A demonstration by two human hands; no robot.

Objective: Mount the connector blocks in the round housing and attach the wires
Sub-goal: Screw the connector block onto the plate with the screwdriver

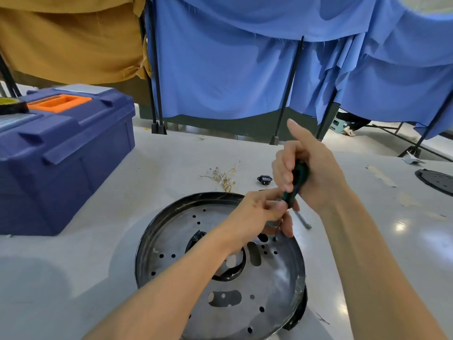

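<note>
The round housing (pixel 186 241), a black-rimmed metal disc with several holes and slots, lies on the white table in front of me. My right hand (pixel 308 168) grips a green-and-black screwdriver (pixel 297 182) upright, its thin shaft reaching down to a hole near the disc's right rim. My left hand (pixel 259 212) pinches the shaft low down, fingers curled over that spot. A black connector block (pixel 264 179) lies on the table beyond the disc. A loose bundle of wires (pixel 224 176) with brass terminals lies to its left.
A blue toolbox (pixel 61 153) with an orange handle stands at the left. A silver tool (pixel 304 220) lies by the disc's right rim. Another black disc (pixel 436 180) sits at the far right edge. Blue and tan curtains on black stands close off the back.
</note>
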